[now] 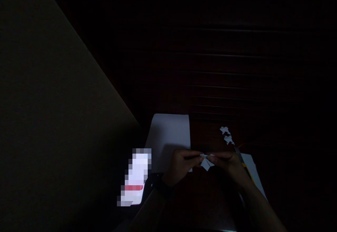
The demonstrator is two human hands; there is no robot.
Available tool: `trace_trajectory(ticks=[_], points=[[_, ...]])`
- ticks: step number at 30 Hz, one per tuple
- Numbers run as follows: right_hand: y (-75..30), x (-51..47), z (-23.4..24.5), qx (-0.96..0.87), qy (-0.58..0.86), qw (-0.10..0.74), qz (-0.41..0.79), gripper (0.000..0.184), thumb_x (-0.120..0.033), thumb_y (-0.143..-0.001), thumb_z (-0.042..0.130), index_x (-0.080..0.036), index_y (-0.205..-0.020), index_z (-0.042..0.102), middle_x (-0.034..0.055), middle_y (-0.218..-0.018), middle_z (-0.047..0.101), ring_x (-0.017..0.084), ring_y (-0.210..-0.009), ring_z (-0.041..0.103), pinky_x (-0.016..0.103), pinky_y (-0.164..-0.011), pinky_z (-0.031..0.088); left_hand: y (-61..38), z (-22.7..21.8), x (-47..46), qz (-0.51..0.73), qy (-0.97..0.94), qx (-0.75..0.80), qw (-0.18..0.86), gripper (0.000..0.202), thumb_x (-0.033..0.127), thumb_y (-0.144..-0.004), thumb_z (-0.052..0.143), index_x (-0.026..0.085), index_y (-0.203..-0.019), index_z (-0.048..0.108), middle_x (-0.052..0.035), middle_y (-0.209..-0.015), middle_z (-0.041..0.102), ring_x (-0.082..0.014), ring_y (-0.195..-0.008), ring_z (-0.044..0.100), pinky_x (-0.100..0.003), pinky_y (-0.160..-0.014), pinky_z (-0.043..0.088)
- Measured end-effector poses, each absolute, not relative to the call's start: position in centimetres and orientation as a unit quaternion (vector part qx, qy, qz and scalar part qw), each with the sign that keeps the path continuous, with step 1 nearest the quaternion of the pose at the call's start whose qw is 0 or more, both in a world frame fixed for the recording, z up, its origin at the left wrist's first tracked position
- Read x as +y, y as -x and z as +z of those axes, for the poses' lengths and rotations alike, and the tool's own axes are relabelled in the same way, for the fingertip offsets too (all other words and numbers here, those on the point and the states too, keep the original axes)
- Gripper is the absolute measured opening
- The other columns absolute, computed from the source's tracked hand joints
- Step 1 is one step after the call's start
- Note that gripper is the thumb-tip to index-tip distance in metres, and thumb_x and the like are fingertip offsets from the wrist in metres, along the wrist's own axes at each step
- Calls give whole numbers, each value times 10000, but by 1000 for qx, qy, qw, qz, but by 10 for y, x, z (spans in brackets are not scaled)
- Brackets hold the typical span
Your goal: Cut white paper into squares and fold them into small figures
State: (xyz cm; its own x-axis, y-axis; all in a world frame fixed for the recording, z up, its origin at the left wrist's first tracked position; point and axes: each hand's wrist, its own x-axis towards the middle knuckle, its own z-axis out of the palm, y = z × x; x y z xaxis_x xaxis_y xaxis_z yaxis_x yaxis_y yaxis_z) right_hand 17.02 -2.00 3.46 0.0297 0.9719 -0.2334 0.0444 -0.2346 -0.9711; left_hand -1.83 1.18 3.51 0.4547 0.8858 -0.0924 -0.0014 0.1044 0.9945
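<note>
Between my two hands is a small piece of folded white paper (206, 164), with a pointed flap hanging down toward me. My left hand (181, 162), with a dark band at the wrist, pinches its left side between thumb and fingers. On the opposite side, the thumb and fingers of my right hand (229, 165) pinch it too. Beyond my right hand lie two small folded paper shapes (228, 140) on the dark table. The exact folds are hard to make out in the dim light.
A stack of white paper (171, 130) lies behind my left hand. At the left, a lit phone (137, 175) glows, its screen blurred out. Partly under my right forearm are more white paper (254, 170) and a yellow-handled tool (247, 171). A dark slatted panel (223, 56) rises behind.
</note>
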Motion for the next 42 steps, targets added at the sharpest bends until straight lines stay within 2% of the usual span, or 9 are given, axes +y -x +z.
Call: trace_trajectory(ticks=[5,9,15,19,24,30,37,42], points=[[-171,-21,35,-438,547,437,564,285,-347,-670,713,-211,-920,713,65,-906,713,234,-850,642,332,-755,494,17,34,11,369,-608,403,576,259,344,-762,614,142,-890,715,-67,-788,706,-176,-690,638,-240,-583,504],[-168,-19,32,-439,571,431,544,260,-359,-633,735,-198,-836,731,62,-818,724,231,-769,656,326,-706,507,15,34,9,395,-639,404,522,212,321,-791,580,174,-836,726,-53,-807,709,-175,-723,644,-258,-655,516],[-164,-18,35,-470,607,432,472,217,-381,-672,694,-210,-799,734,52,-805,725,245,-769,662,351,-716,516,12,36,9,373,-627,405,551,253,341,-729,649,182,-919,702,-51,-879,707,-196,-790,650,-267,-675,528],[-163,-18,35,-481,609,439,452,209,-393,-663,692,-228,-783,737,44,-789,726,253,-760,665,367,-713,524,10,30,9,394,-614,419,541,215,332,-769,607,165,-849,716,-52,-790,710,-180,-717,648,-253,-641,524],[-163,-17,32,-444,609,452,477,240,-377,-617,735,-207,-787,735,58,-792,725,254,-759,666,354,-703,529,9,27,8,415,-612,415,530,190,307,-782,598,173,-840,721,-49,-817,713,-178,-730,651,-246,-641,524],[-165,-17,25,-429,568,466,525,262,-350,-614,748,-196,-825,729,64,-824,723,244,-780,663,348,-729,521,11,31,8,442,-657,395,467,160,234,-806,571,225,-866,719,-31,-960,688,-175,-888,627,-281,-788,518],[-166,-16,32,-457,588,452,491,196,-356,-612,745,-219,-752,739,51,-770,727,242,-723,669,337,-679,529,11,33,6,430,-674,399,450,149,232,-780,598,233,-873,715,-43,-1021,666,-187,-936,612,-310,-813,519],[-164,-17,34,-458,584,473,476,128,-318,-639,733,-242,-741,737,34,-788,727,239,-771,668,341,-727,524,10,39,4,421,-665,395,474,192,271,-741,647,220,-917,703,-56,-1051,653,-200,-957,603,-315,-841,501]])
